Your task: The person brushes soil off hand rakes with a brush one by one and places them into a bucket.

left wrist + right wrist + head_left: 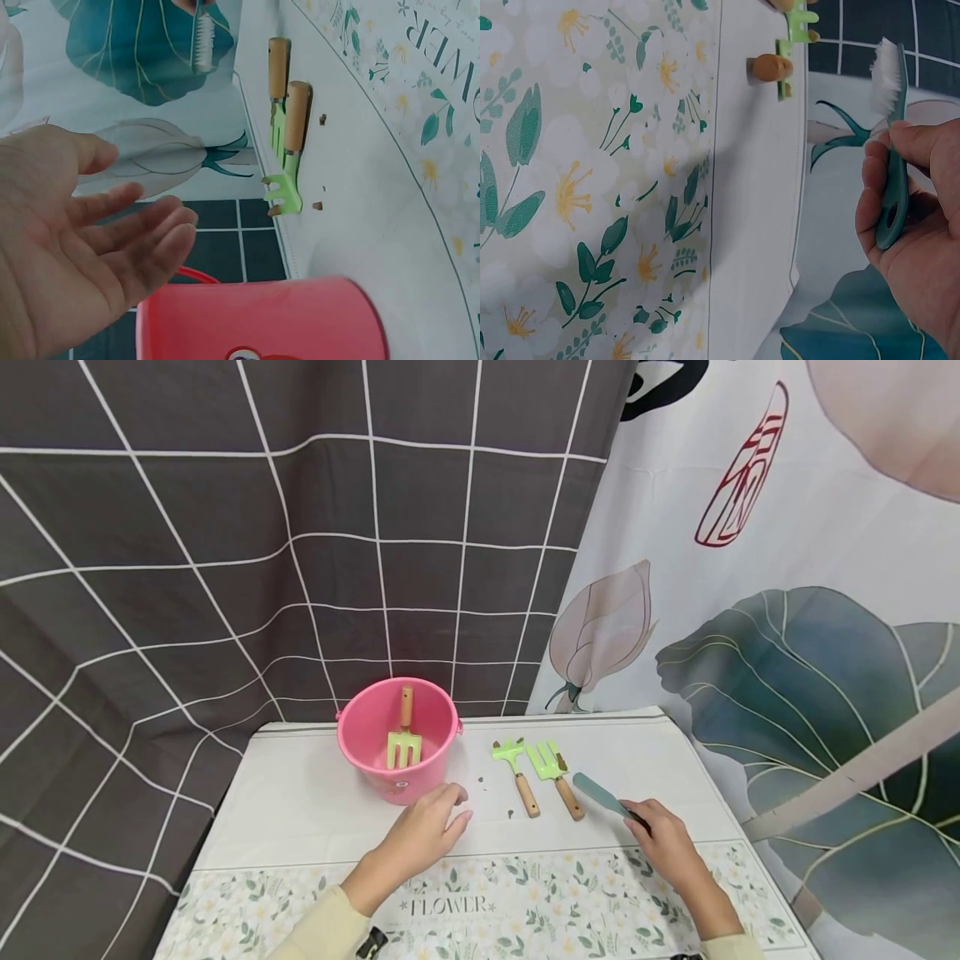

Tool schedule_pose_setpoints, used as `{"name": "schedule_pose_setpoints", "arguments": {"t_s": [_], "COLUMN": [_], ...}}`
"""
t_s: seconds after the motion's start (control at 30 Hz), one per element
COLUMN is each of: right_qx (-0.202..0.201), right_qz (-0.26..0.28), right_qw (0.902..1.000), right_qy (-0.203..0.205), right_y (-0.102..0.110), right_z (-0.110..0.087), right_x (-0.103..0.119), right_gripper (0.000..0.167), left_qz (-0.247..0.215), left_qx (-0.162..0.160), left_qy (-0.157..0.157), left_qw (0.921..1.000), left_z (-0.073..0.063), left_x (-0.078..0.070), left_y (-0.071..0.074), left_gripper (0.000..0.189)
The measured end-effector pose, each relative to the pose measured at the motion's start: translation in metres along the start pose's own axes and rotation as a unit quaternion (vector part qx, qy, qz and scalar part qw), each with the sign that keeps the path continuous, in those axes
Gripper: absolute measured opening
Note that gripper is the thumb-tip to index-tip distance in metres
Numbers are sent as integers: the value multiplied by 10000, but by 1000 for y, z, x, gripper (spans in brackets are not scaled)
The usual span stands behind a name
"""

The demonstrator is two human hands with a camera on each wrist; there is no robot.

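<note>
My right hand [662,842] grips a teal brush [600,793] by its handle; in the right wrist view its white bristles [886,75] show at the top. My left hand [422,831] holds nothing, its fingers loosely bent, just in front of a pink bucket [358,752]. Inside the bucket stands a small pale-green fork [405,745] with a wooden handle. Between my hands lie a green hand rake [512,755] and a second green fork [551,766], both wooden-handled, with brown dirt on their heads.
A few brown crumbs [318,205] dot the white tabletop near the tools. Along the table's near side runs a flower-printed strip [540,902]. A dark grid curtain [420,577] hangs behind the table, and a white leaf-patterned curtain [675,585] hangs at the right.
</note>
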State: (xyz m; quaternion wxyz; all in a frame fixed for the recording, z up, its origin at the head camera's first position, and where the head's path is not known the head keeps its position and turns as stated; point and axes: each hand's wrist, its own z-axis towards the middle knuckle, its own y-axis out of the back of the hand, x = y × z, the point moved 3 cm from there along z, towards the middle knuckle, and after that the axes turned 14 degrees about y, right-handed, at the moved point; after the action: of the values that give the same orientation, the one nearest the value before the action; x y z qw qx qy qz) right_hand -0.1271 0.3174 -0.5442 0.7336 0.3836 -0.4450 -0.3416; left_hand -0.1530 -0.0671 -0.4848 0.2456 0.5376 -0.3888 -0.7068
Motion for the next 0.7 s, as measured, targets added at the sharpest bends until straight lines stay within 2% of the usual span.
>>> {"name": "schedule_pose_setpoints", "arguments": {"t_s": [0.13,0.27,0.4,0.7], "right_qx": [4,-49,-122,-95], "right_qz": [15,46,41,98], "right_qw": [10000,10000,9998,9998], "right_qy": [-11,40,128,142], "right_y": [-1,-2,-3,-6], "right_z": [-1,-2,-2,-2], "right_x": [0,-1,-1,0], "right_gripper": [30,30,29,29], "left_qz": [-109,-274,-353,-140], "left_qx": [385,637,763,976], "left_qy": [273,524,759,1037], "left_qw": [9988,9962,9936,9897], "left_z": [6,13,20,36], "left_x": [4,8,8,9], "left_y": [-9,-19,-31,-66], "left_gripper": [25,33,40,55]}}
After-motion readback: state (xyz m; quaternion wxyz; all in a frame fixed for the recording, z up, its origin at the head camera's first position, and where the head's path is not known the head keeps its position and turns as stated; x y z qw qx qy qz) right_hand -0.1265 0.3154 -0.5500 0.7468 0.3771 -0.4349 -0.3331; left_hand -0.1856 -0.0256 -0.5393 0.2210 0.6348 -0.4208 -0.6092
